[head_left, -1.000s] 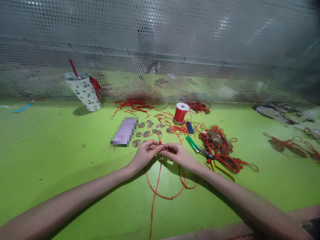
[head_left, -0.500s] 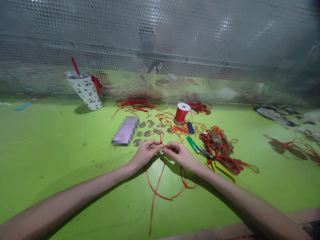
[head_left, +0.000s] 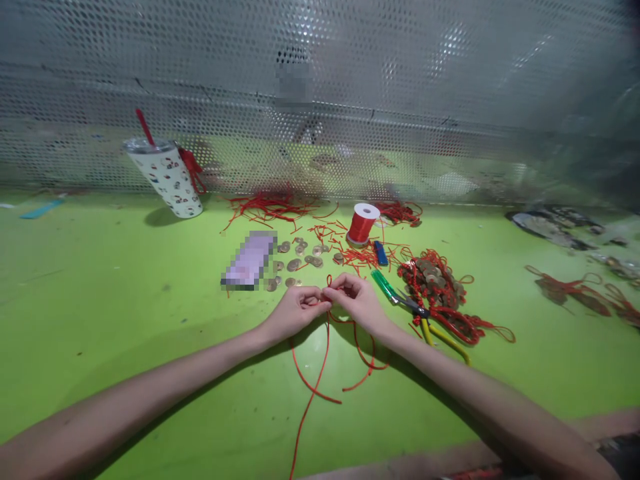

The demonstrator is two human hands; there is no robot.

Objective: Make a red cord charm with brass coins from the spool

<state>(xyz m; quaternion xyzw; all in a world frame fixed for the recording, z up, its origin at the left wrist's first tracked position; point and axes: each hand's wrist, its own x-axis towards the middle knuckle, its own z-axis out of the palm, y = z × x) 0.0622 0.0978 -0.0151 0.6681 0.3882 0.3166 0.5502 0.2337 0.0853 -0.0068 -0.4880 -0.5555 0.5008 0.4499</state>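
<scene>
Both hands meet over the middle of the green table, fingertips touching. My left hand point(head_left: 299, 311) pinches a red cord point(head_left: 327, 340) close to a small loop that sticks up above the fingers. My right hand point(head_left: 357, 304) is closed on the same cord, its thumb and forefinger against the left fingertips. Any knot between the fingers is hidden. Long cord ends hang and curl on the table below the hands. Just beyond the left hand lie several brass-coloured coins point(head_left: 294, 265).
Pliers point(head_left: 428, 316) with red and yellow handles, a green lighter point(head_left: 385, 287) and a heap of corded coins point(head_left: 433, 280) lie right. Behind stand a red cord spool point(head_left: 362, 225), a blue lighter point(head_left: 381, 253) and cord scraps. A tumbler point(head_left: 173, 181) stands left, near a pixelated slab point(head_left: 250, 260).
My right hand has moved up and left, now pressing against the left fingertips at the loop. The left hand has dropped slightly, and the loop shows less above the fingers.
</scene>
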